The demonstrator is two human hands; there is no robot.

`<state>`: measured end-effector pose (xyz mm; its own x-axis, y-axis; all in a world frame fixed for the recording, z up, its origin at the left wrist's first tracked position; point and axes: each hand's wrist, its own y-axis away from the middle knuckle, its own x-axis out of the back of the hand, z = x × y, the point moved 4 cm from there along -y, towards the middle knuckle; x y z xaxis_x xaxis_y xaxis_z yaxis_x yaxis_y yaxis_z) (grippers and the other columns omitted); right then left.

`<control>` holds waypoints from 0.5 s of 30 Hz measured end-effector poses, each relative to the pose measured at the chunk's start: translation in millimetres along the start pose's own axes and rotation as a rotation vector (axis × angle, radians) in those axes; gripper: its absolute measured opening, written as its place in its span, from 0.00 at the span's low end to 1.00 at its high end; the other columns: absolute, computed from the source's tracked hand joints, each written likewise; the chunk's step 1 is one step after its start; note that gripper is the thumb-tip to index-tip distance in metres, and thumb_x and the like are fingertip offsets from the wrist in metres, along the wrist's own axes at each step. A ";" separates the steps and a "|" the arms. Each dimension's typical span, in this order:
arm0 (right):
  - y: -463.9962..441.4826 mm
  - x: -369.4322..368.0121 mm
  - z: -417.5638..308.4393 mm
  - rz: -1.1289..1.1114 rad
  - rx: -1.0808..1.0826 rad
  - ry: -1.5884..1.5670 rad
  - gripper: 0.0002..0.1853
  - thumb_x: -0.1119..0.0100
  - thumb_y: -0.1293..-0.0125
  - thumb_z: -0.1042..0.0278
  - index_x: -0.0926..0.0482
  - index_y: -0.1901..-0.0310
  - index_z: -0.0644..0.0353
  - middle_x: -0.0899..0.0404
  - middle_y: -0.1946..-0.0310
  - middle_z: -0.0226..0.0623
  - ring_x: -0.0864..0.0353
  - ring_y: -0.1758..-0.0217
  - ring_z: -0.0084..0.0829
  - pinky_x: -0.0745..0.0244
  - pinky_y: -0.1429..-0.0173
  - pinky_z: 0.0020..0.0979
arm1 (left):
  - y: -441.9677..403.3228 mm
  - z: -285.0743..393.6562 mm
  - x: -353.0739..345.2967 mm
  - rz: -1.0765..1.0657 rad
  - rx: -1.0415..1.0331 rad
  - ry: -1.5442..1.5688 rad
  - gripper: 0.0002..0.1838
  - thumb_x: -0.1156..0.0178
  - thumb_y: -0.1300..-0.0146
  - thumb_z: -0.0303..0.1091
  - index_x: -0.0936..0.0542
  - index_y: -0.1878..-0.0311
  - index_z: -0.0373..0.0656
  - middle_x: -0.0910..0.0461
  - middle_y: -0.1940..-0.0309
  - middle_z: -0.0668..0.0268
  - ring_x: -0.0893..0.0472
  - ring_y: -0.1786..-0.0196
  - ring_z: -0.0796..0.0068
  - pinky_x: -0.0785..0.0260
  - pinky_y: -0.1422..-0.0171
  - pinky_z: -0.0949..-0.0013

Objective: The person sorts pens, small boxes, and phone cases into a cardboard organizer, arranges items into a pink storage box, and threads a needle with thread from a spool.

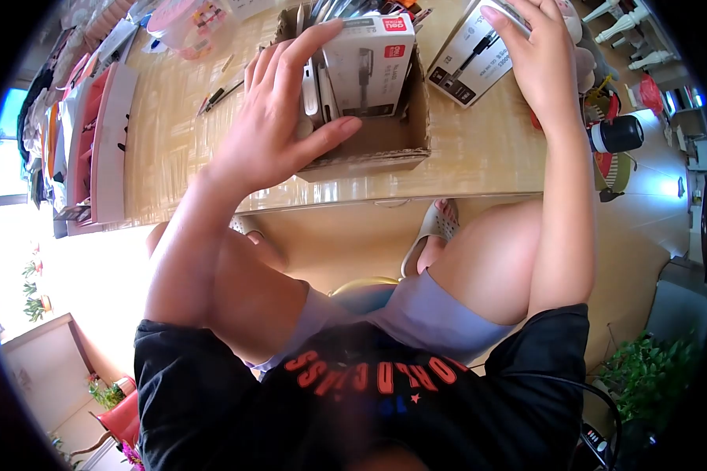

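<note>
A white pen box [367, 67] with red labels and a printed black pen stands inside an open cardboard box [381, 153]. My left hand [279, 106] spans its left side, with the index finger at the upper end and the thumb at the lower end. Slim white items [313, 90] lie beside it, partly hidden by that hand. To the right, my right hand [538, 55] grips a second pen box [475, 59], white with a printed pen, thumb on its face. More pens [353, 8] show at the back of the cardboard box.
Loose pens [220, 98] lie on the wooden table [173, 157] left of the cardboard box. A clear plastic tub [184, 27] stands at the back left. A pink and white organizer [102, 141] lines the left edge; a dark bottle [617, 134] is beyond the right edge.
</note>
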<state>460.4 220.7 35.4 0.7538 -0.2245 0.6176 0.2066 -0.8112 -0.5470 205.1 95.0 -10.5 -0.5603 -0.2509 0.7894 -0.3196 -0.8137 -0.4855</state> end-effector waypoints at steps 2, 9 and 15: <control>-0.1 -0.8 -12.1 -0.020 -0.056 -0.051 0.18 0.36 0.33 0.82 0.18 0.41 0.70 0.22 0.45 0.44 0.20 0.41 0.37 0.24 0.36 0.32 | 0.4 -0.4 1.1 -0.028 0.010 -0.013 0.50 0.29 0.37 0.45 0.46 0.19 0.40 0.39 0.22 0.53 0.38 0.23 0.46 0.49 0.18 0.49; 0.7 -9.3 -1.3 -0.041 0.224 0.156 0.22 0.38 0.32 0.79 0.24 0.37 0.67 0.24 0.45 0.48 0.27 0.34 0.45 0.35 0.26 0.38 | 0.3 3.1 -0.8 0.001 0.016 -0.006 0.50 0.28 0.37 0.44 0.46 0.19 0.41 0.39 0.22 0.53 0.38 0.23 0.44 0.48 0.18 0.49; 7.4 -24.9 -3.4 0.006 0.274 0.180 0.27 0.31 0.37 0.71 0.29 0.38 0.61 0.27 0.44 0.47 0.31 0.33 0.49 0.38 0.25 0.46 | -0.6 0.2 -0.5 0.094 -0.046 -0.029 0.46 0.30 0.36 0.51 0.40 0.20 0.48 0.27 0.40 0.51 0.29 0.36 0.48 0.44 0.24 0.50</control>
<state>441.0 218.5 17.9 0.6383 -0.3406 0.6903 0.3813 -0.6392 -0.6679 205.7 95.5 -10.5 -0.5675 -0.3407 0.7496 -0.3014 -0.7612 -0.5742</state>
